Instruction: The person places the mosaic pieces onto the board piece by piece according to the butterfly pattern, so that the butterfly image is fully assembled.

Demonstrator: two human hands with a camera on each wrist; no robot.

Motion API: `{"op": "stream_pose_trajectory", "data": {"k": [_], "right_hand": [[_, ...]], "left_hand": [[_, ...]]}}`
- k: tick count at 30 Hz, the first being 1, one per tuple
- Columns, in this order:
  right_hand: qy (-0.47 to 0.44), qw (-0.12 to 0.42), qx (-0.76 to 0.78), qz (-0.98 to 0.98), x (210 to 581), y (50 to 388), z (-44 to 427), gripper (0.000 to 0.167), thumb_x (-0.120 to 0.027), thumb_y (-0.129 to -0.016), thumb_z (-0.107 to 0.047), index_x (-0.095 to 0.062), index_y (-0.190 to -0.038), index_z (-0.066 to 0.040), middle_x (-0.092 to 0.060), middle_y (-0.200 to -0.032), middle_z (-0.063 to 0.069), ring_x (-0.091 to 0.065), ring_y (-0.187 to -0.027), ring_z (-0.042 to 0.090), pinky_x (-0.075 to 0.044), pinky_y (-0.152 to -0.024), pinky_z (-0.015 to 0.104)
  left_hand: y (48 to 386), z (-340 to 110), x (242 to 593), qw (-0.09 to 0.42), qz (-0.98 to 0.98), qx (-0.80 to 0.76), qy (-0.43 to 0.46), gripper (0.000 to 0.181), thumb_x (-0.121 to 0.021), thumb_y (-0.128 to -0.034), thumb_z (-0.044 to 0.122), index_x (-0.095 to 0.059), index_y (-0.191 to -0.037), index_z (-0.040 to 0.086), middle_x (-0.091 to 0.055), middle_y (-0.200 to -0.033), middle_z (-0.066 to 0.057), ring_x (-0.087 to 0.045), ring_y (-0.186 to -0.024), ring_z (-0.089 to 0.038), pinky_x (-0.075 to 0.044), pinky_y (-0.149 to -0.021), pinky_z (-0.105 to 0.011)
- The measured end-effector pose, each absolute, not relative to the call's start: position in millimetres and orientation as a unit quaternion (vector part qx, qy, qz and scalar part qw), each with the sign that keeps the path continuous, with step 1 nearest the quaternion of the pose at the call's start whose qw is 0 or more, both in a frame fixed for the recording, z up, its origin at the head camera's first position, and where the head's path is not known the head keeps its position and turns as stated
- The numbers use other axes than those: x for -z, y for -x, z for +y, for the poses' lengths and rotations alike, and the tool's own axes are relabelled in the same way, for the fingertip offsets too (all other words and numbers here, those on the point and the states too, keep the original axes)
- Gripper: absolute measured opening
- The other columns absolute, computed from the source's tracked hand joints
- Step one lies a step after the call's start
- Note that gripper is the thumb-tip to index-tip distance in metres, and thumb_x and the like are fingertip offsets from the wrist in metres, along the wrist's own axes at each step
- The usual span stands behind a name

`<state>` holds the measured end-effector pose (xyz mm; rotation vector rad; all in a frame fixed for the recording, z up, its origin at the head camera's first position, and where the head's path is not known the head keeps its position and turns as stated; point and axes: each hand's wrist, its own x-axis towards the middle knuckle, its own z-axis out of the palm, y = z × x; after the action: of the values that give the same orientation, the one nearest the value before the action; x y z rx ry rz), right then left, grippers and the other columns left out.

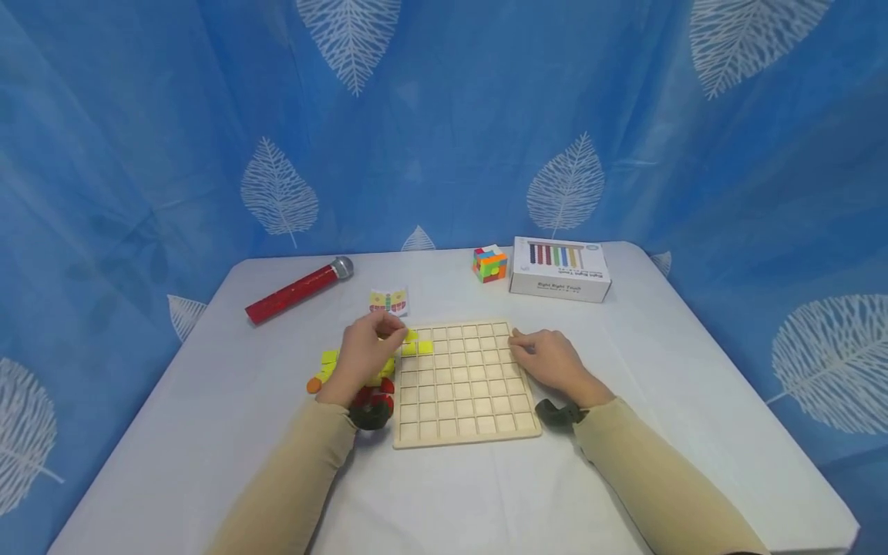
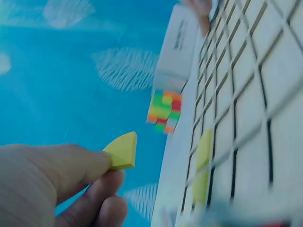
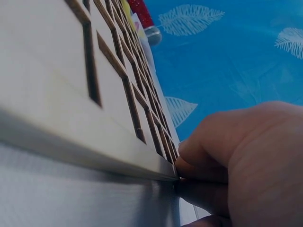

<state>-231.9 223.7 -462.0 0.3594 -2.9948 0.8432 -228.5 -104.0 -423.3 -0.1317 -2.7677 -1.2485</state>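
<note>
My left hand (image 1: 366, 351) is over the far left corner of a wooden grid board (image 1: 466, 441). Between thumb and finger it pinches a yellow tile (image 2: 124, 151) with one curved side, held above the board in the left wrist view. Two yellow square tiles (image 1: 425, 348) lie in grid cells near that corner. At the far right corner, my right hand (image 1: 551, 361) grips the board's edge, thumb above and fingers lower down in the right wrist view. Left of the board are loose yellow tiles (image 1: 329, 357), red pieces (image 1: 387, 385) and an orange round piece (image 1: 314, 385), partly hidden by my left arm.
Beyond the board lies a small picture card (image 1: 389, 301) with a coloured pattern. A red microphone (image 1: 294, 294) lies at the back left. A puzzle cube (image 1: 489, 264) and a white box (image 1: 560, 270) stand at the back right of the white-covered table (image 1: 444, 501).
</note>
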Motion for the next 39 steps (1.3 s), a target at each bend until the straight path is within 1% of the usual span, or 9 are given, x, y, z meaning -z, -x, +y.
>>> {"op": "stream_pose_trajectory", "data": {"k": [4, 7, 13, 18, 22, 25, 28, 31, 39], "right_hand": [[-0.117, 0.009, -0.270, -0.956, 463, 231, 224, 0.035, -0.060, -0.101, -0.030, -0.072, -0.128, -0.012, -0.063, -0.141, 0.006, -0.066, -0.124, 0.036, -0.051, -0.102, 0.051], [-0.118, 0.008, -0.275, -0.954, 464, 231, 222, 0.035, -0.061, -0.101, -0.030, -0.072, -0.128, -0.012, -0.063, -0.140, 0.007, -0.062, -0.128, 0.037, -0.048, -0.107, 0.054], [-0.131, 0.007, -0.274, -0.953, 463, 231, 218, 0.034, -0.060, -0.100, -0.030, -0.073, -0.126, -0.012, -0.063, -0.139, 0.007, -0.060, -0.129, 0.037, -0.047, -0.107, 0.054], [-0.132, 0.014, -0.264, -0.955, 461, 232, 220, 0.034, -0.059, -0.101, -0.030, -0.073, -0.127, -0.012, -0.063, -0.140, 0.006, -0.062, -0.127, 0.037, -0.049, -0.105, 0.054], [-0.132, 0.010, -0.259, -0.957, 460, 232, 221, 0.034, -0.059, -0.102, -0.030, -0.072, -0.128, -0.012, -0.062, -0.141, 0.006, -0.070, -0.116, 0.035, -0.052, -0.099, 0.051], [-0.127, 0.005, -0.261, -0.957, 460, 232, 222, 0.035, -0.059, -0.102, -0.030, -0.072, -0.129, -0.012, -0.062, -0.141, 0.006, -0.070, -0.116, 0.034, -0.052, -0.101, 0.051], [-0.124, 0.004, -0.264, -0.957, 461, 232, 223, 0.035, -0.059, -0.102, -0.030, -0.071, -0.129, -0.012, -0.062, -0.142, 0.006, -0.062, -0.128, 0.036, -0.047, -0.107, 0.054], [-0.122, 0.005, -0.269, -0.955, 461, 231, 223, 0.035, -0.059, -0.102, -0.030, -0.072, -0.129, -0.012, -0.062, -0.141, 0.006, -0.059, -0.131, 0.036, -0.048, -0.107, 0.053], [-0.123, 0.010, -0.269, -0.955, 463, 232, 224, 0.034, -0.059, -0.102, -0.029, -0.072, -0.128, -0.012, -0.062, -0.141, 0.006, -0.062, -0.128, 0.036, -0.050, -0.103, 0.052]], "left_hand": [[232, -79, 425, 0.042, -0.917, 0.387, 0.089, 0.005, -0.071, -0.0966, 0.016, -0.070, -0.100, 0.013, -0.074, -0.099, -0.003, -0.067, -0.094, -0.021, -0.055, -0.091, -0.041], [236, -69, 432, 0.039, -0.924, 0.365, 0.104, 0.004, -0.070, -0.0975, 0.015, -0.071, -0.100, 0.012, -0.074, -0.099, -0.002, -0.067, -0.092, -0.020, -0.056, -0.088, -0.040], [241, -66, 452, 0.041, -0.931, 0.342, 0.119, 0.004, -0.071, -0.0985, 0.016, -0.074, -0.101, 0.015, -0.075, -0.106, -0.001, -0.069, -0.100, -0.018, -0.056, -0.091, -0.040], [246, -65, 459, 0.060, -0.930, 0.333, 0.141, 0.006, -0.072, -0.0977, 0.017, -0.075, -0.102, 0.015, -0.075, -0.102, -0.001, -0.066, -0.093, -0.018, -0.055, -0.087, -0.038], [248, -62, 460, 0.072, -0.937, 0.308, 0.146, 0.006, -0.073, -0.0970, 0.017, -0.077, -0.101, 0.015, -0.074, -0.099, 0.000, -0.062, -0.093, -0.019, -0.052, -0.086, -0.039], [247, -60, 459, 0.081, -0.944, 0.288, 0.142, 0.006, -0.074, -0.0963, 0.019, -0.078, -0.100, 0.017, -0.074, -0.101, 0.000, -0.061, -0.101, -0.023, -0.048, -0.089, -0.043], [247, -58, 458, 0.086, -0.951, 0.267, 0.132, 0.007, -0.074, -0.0960, 0.023, -0.079, -0.100, 0.020, -0.074, -0.110, -0.002, -0.059, -0.115, -0.028, -0.042, -0.091, -0.048], [247, -57, 458, 0.083, -0.956, 0.254, 0.122, 0.009, -0.074, -0.0962, 0.026, -0.080, -0.102, 0.023, -0.071, -0.120, -0.004, -0.053, -0.126, -0.032, -0.037, -0.094, -0.052], [247, -58, 459, 0.059, -0.963, 0.223, 0.140, 0.015, -0.073, -0.0970, 0.029, -0.081, -0.109, 0.025, -0.068, -0.127, -0.003, -0.049, -0.133, -0.031, -0.037, -0.098, -0.053]]}}
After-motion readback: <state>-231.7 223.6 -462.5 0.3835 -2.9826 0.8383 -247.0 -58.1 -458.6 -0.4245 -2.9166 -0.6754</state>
